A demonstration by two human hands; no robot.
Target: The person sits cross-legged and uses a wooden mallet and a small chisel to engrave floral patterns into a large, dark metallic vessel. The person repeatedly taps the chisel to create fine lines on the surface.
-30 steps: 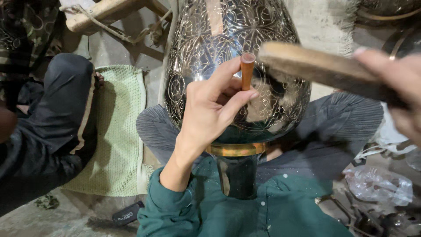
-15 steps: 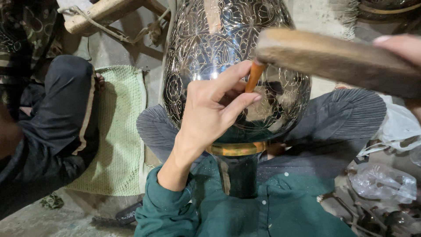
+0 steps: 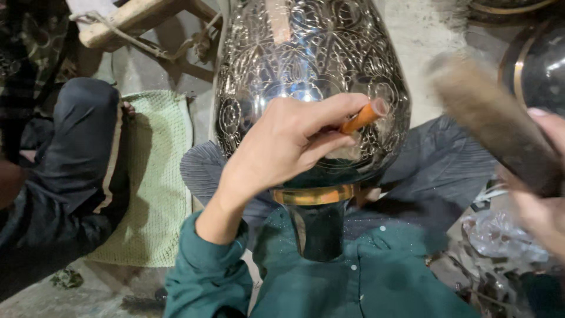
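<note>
The left hand was closed in a pinch around a short orange chisel-like punch, thumb underneath and fingers wrapped over the top, its knuckles pressed against the belly of a large engraved metal vase at the centre of the frame. The grip looked chosen to steady the punch, with the hand's contact on the metal serving as a brace, so that the working tip, hidden behind the fingers, could stay on the floral pattern. The punch's long axis ran diagonally, its flat struck end pointing to the upper right of the frame and its lower end slanting down to the left into the palm. At the right edge, the right hand was clenched around the handle of a wooden mallet, whose blurred head sat up and to the right of the punch's end, near it but not touching; the blur suggested a swing in progress. The vase lay along the person's lap with its dark neck and brass collar nearest the green shirt, its wide body pointing toward the top of the frame, a position that probably kept the surface within easy reach of both hands. On the left, another person's knee in dark trousers rested beside a pale green woven mat, well apart from the work. A wooden support tied with cord showed in the upper left.
</note>
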